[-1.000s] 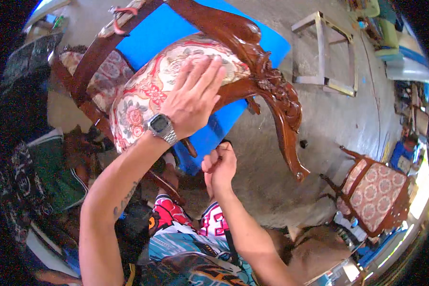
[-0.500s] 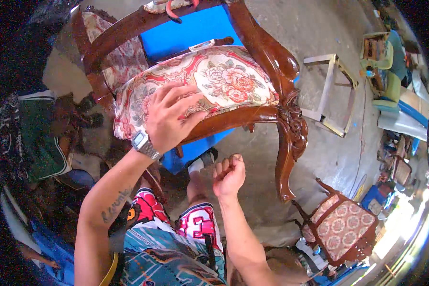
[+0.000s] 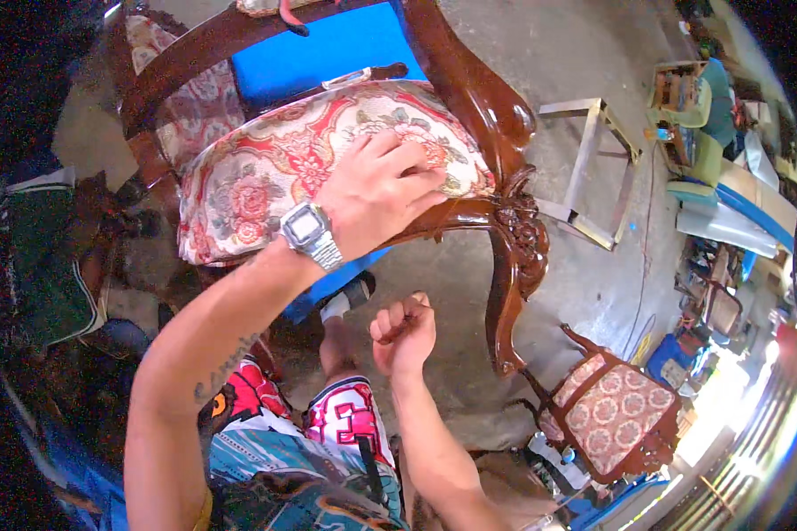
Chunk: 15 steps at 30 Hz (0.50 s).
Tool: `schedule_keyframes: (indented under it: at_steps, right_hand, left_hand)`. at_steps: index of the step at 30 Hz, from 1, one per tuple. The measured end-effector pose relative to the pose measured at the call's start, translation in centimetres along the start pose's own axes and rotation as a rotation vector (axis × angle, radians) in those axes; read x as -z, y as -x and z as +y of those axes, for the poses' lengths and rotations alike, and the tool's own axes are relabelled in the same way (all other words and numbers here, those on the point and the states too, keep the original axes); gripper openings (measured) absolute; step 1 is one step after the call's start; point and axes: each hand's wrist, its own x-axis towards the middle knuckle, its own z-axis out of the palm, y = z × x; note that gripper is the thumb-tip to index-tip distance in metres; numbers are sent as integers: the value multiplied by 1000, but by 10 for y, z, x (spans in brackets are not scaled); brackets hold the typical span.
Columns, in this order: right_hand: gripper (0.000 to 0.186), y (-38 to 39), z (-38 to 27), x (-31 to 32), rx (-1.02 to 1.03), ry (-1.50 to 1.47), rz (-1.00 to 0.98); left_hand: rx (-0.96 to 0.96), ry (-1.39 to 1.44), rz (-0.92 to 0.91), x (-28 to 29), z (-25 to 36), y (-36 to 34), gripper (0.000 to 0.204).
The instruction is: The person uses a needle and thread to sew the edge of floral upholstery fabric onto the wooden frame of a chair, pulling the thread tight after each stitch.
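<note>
A carved, glossy brown wooden chair [image 3: 502,274] stands in front of me. Its padded seat [image 3: 252,202] is covered in cream and red floral fabric. My left hand [image 3: 367,190], with a silver watch [image 3: 308,232] on its wrist, lies over the front part of the seat, right of its middle. Its fingers are slightly bent and apart, resting on the fabric near the wooden front rail. Lower and apart from the chair, my right hand [image 3: 405,334] is closed with the fingers curled in. Whatever it may hold is hidden.
A red-handled tool [image 3: 292,16] rests on the chair's top edge. Blue material [image 3: 323,57] shows behind the seat. Right of the chair stands a bare wooden frame [image 3: 584,168]. A second upholstered chair [image 3: 615,416] is at the lower right. Dark green cloth [image 3: 44,257] lies left.
My left hand has slid rightward along the seat front, toward the carved corner. My right hand stays closed below the chair. The whole view has shifted slightly.
</note>
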Motion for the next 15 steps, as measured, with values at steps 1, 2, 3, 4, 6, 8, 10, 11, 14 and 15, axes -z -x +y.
schedule_keyframes:
  at_steps: [1, 2, 3, 4, 6, 8, 10, 11, 14, 15]
  right_hand:
    - [18, 2, -1, 0, -8, -13, -8]
    - [18, 3, -2, -2, -2, -14, -4]
    - [17, 4, -3, -3, -6, -11, 10]
    - [17, 7, -4, -5, -13, -9, 22]
    - [16, 11, -7, -6, -13, -2, 23]
    - [16, 16, -11, -12, -11, 6, 17]
    - [14, 24, -16, -16, 19, 9, 26]
    - [14, 26, -19, -12, 23, 12, 27]
    - [12, 31, -27, 1, 49, -32, -75]
    - [10, 33, -31, 2, 71, -17, -127]
  left_hand:
    - [-24, 4, -31, 1, -2, -2, 19]
    - [-47, 7, -62, 1, -3, -4, 19]
    - [-35, 25, -93, 2, -4, -5, 18]
    - [-35, 29, -93, 2, -3, -8, 18]
    - [-73, 46, -103, 2, -3, -12, 16]
    - [-97, 31, -118, -3, -5, -11, 16]
    - [-120, 18, -132, -6, -5, -12, 15]
    - [-161, -9, -141, -6, -3, -13, 15]
    - [-230, -66, -185, -5, -2, -16, 15]
    - [-257, -93, -224, -4, -1, -17, 16]
